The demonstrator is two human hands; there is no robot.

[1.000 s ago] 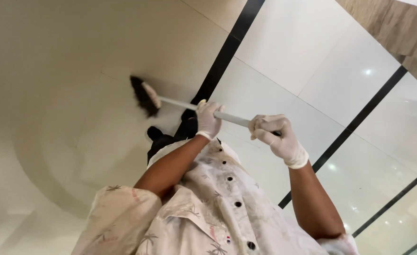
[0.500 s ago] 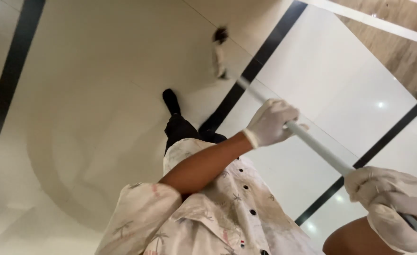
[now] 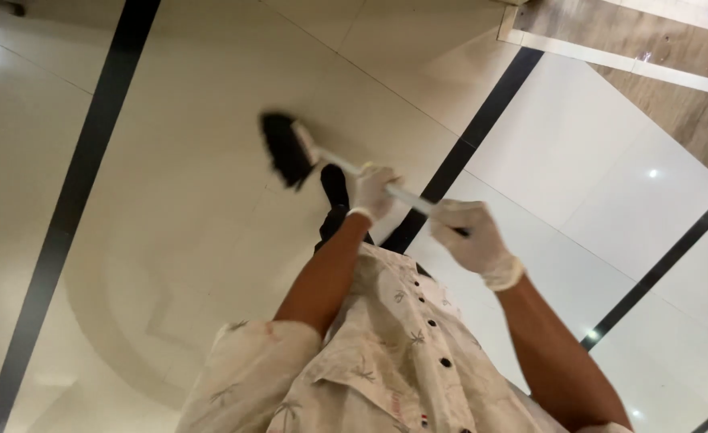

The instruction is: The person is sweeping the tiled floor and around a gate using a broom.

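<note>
**Two gloved hands on a broom over a glossy tiled floor**

Both hands wear pale thin gloves and grip one long white broom handle [image 3: 406, 196]; the left hand [image 3: 372, 192] sits lower on the shaft, nearer the head, its fingers curled tight round the handle; the right hand [image 3: 470, 235] sits higher, just beside the left, fingers likewise wrapped and pressed together round the shaft, the cuff of its glove bunched at the wrist. The broom head [image 3: 286, 150], a dark brush of black bristles, lies at the far end of the handle, out ahead of the left hand and low over the cream floor tile [image 3: 201, 208]; it is blurred, so whether the bristles touch the tile cannot be told.

Just below the brush, between it and the shirt, a black shoe [image 3: 334, 184] and dark trouser leg show; the left hand and forearm partly cover them. A pale printed button-up shirt [image 3: 386, 353] with dark buttons fills the lower middle of the view and hides the floor beneath it. Black inlay strips cross the floor: one long strip [image 3: 73, 200] well to the left, another [image 3: 466, 148] passing under the handle between the two hands; whiter glossy tiles [image 3: 594, 184] lie to the right; a brown wood-grain panel [image 3: 651, 72] with a pale border sits at the upper right corner.
</note>
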